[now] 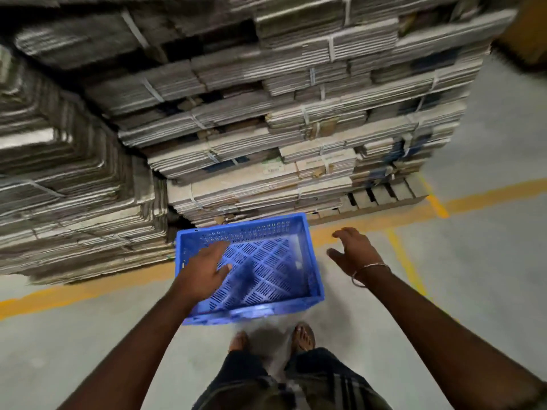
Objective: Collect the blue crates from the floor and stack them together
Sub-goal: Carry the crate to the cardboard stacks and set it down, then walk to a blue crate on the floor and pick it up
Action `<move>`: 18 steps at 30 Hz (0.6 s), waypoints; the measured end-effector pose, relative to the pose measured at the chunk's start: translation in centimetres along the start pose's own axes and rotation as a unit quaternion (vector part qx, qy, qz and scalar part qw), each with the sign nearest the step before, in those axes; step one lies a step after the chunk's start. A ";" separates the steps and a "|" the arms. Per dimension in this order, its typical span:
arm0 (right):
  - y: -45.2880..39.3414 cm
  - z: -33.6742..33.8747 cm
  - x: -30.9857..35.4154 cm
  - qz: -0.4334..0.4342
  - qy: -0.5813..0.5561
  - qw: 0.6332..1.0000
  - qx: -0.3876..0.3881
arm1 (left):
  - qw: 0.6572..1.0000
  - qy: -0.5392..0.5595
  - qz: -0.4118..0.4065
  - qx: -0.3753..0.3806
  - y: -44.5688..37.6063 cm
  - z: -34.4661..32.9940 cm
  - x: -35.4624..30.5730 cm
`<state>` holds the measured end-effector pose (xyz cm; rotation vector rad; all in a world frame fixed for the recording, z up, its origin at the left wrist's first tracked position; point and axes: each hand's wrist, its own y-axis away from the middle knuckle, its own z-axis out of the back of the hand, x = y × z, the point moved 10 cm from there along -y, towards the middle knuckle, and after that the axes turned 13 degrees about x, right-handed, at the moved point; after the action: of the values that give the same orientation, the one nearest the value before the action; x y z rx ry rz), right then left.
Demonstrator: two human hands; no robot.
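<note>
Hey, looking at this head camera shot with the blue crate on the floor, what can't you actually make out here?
- Blue crate: the left hand and forearm cover part of its left wall and floor, so contact is unclear.
- Other crates to stack: none in the head view.
- Cardboard stacks: motion blur, print unreadable; tops cut off by the upper edge.
- Right hand: beside the crate; its height above the floor is unclear.
- Feet: partly hidden by the person's clothing.

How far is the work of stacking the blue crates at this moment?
Nothing looks stacked: only one blue perforated plastic crate shows, empty on the grey floor. In hand: the left hand hangs open over it, the right hand open beside it, neither with a grip. Left: lifting it and stacking it with other crates, none visible here.
</note>
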<state>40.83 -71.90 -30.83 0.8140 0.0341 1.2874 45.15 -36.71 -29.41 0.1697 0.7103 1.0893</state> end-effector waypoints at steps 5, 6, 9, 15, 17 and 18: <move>3.2 6.1 -1.0 -0.026 -0.059 0.998 -0.026 | 0.995 -0.081 -0.035 0.043 -2.6 5.2 -4.2; 4.2 7.1 -1.0 -0.024 -0.076 0.996 -0.039 | 0.993 -0.099 -0.047 0.038 -3.0 6.4 -5.4; 7.4 9.3 -1.1 -0.037 -0.096 0.992 -0.073 | 0.989 -0.127 -0.075 0.029 -3.8 9.6 -8.9; 13.9 10.9 -0.6 -0.078 -0.097 0.985 -0.120 | 0.978 -0.143 -0.152 0.003 -2.9 12.7 -14.6; 16.1 10.9 -0.3 -0.081 -0.095 0.983 -0.137 | 0.976 -0.140 -0.166 0.017 -2.2 12.5 -15.6; 17.1 10.8 -0.3 -0.083 -0.091 0.982 -0.145 | 0.974 -0.140 -0.174 0.023 -1.9 12.4 -16.2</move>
<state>31.43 -76.87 -13.67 0.6595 -0.2245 1.0268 49.66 -48.83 -13.60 0.2252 0.4878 0.6951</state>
